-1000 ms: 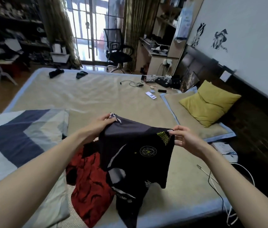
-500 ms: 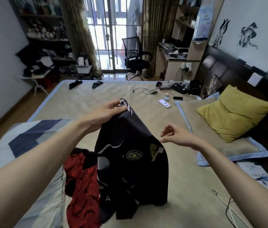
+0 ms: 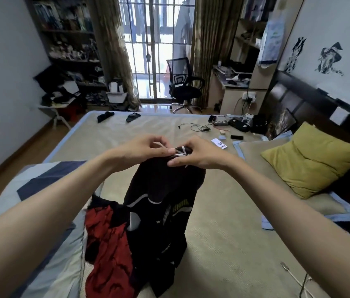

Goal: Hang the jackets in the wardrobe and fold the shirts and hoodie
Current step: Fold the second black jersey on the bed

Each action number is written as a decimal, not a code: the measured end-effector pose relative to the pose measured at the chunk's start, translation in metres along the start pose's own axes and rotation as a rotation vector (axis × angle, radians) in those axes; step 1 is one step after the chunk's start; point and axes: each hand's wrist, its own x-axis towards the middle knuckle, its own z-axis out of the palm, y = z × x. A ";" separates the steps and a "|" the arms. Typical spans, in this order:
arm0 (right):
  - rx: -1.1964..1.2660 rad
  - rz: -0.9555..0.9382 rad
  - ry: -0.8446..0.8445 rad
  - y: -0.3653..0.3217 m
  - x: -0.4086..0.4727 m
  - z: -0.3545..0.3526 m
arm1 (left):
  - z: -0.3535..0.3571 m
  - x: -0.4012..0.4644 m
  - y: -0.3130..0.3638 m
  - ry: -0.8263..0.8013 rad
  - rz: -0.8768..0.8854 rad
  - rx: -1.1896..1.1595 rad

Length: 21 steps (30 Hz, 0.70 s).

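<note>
A black shirt [image 3: 161,203] with white stripes and a yellow patch hangs over the bed [image 3: 223,233]. Its lower part trails onto the mat. My left hand [image 3: 141,149] and my right hand [image 3: 200,152] are close together at its top edge, and both pinch the fabric there. A red and black garment [image 3: 107,244] lies crumpled on the bed, to the left of the hanging shirt and partly under it.
A blue and grey patterned quilt [image 3: 40,211] covers the bed's left side. A yellow pillow [image 3: 311,160] lies to the right. Cables, a remote [image 3: 219,143] and small gadgets sit at the far right of the bed, two dark items [image 3: 105,116] at its far edge.
My right hand let go of the shirt's right corner, then moved left to join my left hand at the top edge. The shirt now hangs narrower and higher.
</note>
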 end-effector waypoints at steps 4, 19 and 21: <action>0.084 -0.030 0.065 -0.025 -0.006 -0.018 | -0.006 -0.014 -0.032 -0.188 -0.055 -0.086; -0.431 0.522 0.060 -0.010 -0.091 -0.099 | -0.040 0.006 -0.009 -0.126 0.033 0.076; -0.175 0.367 0.094 -0.028 -0.075 -0.062 | -0.025 0.017 0.032 -0.231 0.117 0.165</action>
